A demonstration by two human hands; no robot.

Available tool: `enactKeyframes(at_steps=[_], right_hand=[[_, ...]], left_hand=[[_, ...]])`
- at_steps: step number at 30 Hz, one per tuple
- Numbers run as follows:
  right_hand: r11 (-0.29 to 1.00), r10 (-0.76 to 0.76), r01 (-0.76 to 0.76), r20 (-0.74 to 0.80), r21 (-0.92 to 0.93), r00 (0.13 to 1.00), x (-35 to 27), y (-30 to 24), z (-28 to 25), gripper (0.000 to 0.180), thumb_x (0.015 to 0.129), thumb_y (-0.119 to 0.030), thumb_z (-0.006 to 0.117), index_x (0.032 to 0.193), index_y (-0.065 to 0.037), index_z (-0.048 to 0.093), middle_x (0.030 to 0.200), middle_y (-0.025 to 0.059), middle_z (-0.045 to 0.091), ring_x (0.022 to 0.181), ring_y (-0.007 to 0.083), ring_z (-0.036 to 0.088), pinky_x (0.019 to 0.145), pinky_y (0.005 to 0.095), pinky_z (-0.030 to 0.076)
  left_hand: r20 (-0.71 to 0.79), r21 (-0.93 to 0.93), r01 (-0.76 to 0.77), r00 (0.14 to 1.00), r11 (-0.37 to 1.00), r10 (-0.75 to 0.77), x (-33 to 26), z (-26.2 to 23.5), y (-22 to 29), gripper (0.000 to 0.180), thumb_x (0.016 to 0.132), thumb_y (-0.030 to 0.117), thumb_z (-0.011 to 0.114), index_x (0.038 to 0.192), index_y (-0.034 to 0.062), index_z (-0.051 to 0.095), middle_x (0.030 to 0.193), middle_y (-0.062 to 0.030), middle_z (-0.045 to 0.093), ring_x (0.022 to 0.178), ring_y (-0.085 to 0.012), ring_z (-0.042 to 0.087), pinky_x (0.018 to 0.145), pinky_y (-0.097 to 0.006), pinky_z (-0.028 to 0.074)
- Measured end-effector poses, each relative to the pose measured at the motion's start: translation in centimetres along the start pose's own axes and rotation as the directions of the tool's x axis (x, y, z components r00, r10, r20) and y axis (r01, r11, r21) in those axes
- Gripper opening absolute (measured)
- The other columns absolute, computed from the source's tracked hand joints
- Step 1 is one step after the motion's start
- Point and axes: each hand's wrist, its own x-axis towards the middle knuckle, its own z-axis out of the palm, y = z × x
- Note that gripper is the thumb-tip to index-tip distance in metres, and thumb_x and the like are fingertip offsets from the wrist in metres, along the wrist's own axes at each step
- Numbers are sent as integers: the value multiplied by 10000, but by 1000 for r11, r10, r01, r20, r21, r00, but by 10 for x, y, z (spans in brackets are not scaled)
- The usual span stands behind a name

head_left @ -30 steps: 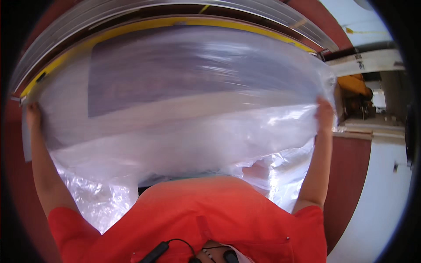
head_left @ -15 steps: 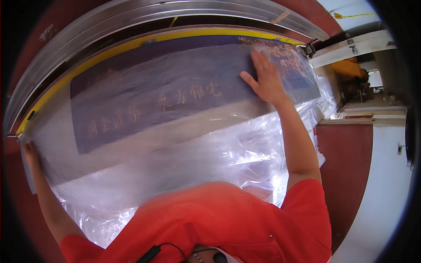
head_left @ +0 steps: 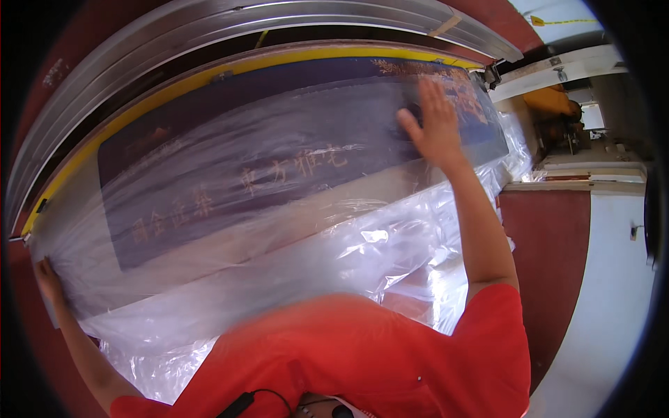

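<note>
So the big sheet of clear, crinkly plastic film (head_left: 373, 240) is spread over most of a dark blue-purple rectangular panel with gold lettering and a floral pattern (head_left: 230, 94), and its near part bunches up shiny in front of the person's red shirt (head_left: 334, 348). I'd bet it's super light, totally floppy and pretty slick, so it'd slide or crease easily and could tear if yanked. Best grab is probably the side edges, well apart, with a flat palm for the middle, since pinching there would just make wrinkles. Right hand (head_left: 437, 129) is open, palm down, fingers straight and thumb spread, looks laid on the film near the panel's right end, gripping nothing. Left hand (head_left: 47, 280) is at the film's left edge, fingers partly hidden, so can't tell how closed it is or whether it's pinching. Past the panel there's a narrow yellow strip (head_left: 320, 53), then a long grey metal rail (head_left: 334, 17).
</note>
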Motion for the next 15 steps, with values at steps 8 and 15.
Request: enactKeyframes(at_steps=[8,15], right_hand=[[888,452,-398,282,-229,846,2,49,-10,610,767,-461,444,1204,-49,340,1247,139,336,1169,296,282,948,424,207],[951,-131,84,139,299,982,-4,-4,2,629,756,-470,455,1202,-41,342,1264,140,314,1197,265,249,970,409,172]], left_hand=[[7,35,62,998,997,-62,-10,-9,12,322,835,322,428,852,13,520,806,-144,548,721,-259,515,662,-342,395],[15,64,15,1000,998,-16,-15,-18,-1,303,833,304,439,847,15,529,793,-152,550,717,-273,524,658,-340,401]])
